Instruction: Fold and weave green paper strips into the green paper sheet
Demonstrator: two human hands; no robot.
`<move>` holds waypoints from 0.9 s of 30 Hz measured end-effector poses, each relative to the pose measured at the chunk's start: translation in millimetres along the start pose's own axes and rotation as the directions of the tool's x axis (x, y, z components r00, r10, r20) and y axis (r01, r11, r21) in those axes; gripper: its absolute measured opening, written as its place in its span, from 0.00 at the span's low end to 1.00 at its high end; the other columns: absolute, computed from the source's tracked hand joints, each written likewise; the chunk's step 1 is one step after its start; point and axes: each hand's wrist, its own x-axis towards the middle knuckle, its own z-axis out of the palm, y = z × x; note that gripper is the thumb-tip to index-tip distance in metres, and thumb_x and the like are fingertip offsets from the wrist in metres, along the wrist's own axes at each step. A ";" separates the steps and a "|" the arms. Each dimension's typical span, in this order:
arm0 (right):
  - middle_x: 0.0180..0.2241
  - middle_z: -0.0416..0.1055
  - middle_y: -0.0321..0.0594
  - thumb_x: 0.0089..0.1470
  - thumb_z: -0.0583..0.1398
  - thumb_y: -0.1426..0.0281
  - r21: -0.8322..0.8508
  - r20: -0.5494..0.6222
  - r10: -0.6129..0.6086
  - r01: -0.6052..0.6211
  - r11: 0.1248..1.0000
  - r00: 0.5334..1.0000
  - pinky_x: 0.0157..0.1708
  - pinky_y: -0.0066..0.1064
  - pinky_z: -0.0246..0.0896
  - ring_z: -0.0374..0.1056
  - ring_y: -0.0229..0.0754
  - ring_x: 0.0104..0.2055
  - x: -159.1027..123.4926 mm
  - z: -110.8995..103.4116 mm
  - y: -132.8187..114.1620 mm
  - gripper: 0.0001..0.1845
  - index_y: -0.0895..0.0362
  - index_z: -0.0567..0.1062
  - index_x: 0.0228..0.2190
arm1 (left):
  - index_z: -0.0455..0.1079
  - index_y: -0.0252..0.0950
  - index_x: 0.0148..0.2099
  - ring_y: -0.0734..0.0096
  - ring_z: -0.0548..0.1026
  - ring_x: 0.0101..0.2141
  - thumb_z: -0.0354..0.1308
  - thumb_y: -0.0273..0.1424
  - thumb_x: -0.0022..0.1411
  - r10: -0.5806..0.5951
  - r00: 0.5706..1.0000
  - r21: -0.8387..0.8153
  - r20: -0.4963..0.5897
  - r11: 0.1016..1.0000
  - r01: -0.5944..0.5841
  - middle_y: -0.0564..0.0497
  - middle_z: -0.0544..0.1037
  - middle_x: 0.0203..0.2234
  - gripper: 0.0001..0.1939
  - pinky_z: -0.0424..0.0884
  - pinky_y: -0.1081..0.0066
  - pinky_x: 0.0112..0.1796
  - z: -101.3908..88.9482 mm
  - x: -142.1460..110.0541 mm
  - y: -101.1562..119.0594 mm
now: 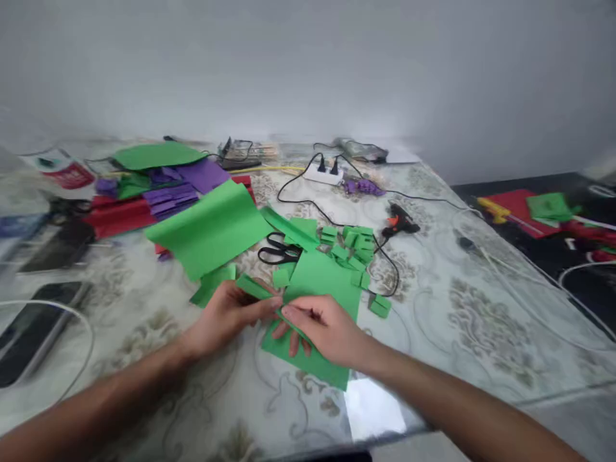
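Between both hands is a narrow folded strip of green paper (254,287), held above a flat green sheet (332,282). My left hand (231,312) pinches the strip from the left, with thumb and fingers closed on it. My right hand (320,326) grips its right part, thumb on top and some fingertips showing below. Beyond the hands lie scissors with black handles (279,249), partly under green paper. Several small folded green pieces (356,244) are scattered at the sheet's far right. A large curled green sheet (216,224) lies to the left.
A hot glue gun (400,221) with a black cord stands beyond the green pieces. A white power strip (323,173) lies at the back. Red strips (120,217), purple strips (171,197) and a phone (41,327) are on the left. White cables cross both sides.
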 end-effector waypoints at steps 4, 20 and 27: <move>0.31 0.82 0.42 0.65 0.61 0.53 -0.032 0.001 -0.014 0.014 0.999 1.000 0.20 0.24 0.59 0.73 0.35 0.23 0.3 -2.3 -0.5 0.22 0.59 0.79 0.31 | 0.81 0.32 0.31 0.77 0.65 0.21 0.70 0.35 0.60 0.005 1.000 0.005 -0.007 1.000 -0.005 0.54 0.74 0.19 0.11 0.63 0.77 0.23 -0.2 -2.7 2.3; 0.13 0.64 0.29 0.70 0.60 0.64 -0.183 -0.064 0.057 -0.068 0.981 0.996 0.19 0.24 0.49 0.57 0.32 0.16 -0.9 -5.6 -6.3 0.18 0.61 0.84 0.33 | 0.76 0.33 0.23 0.77 0.66 0.19 0.71 0.43 0.58 -0.063 0.986 0.078 -0.154 0.994 0.076 0.54 0.72 0.16 0.21 0.62 0.76 0.22 -5.1 -2.9 -10.0; 0.24 0.73 0.36 0.70 0.56 0.51 -0.154 -0.055 -0.015 0.006 0.988 0.998 0.19 0.26 0.49 0.56 0.31 0.19 -2.1 -4.6 -1.6 0.28 0.60 0.83 0.33 | 0.82 0.33 0.30 0.77 0.68 0.19 0.73 0.39 0.57 -0.022 0.992 0.067 -0.127 0.997 0.030 0.51 0.78 0.18 0.13 0.65 0.78 0.20 -3.7 -2.3 -6.5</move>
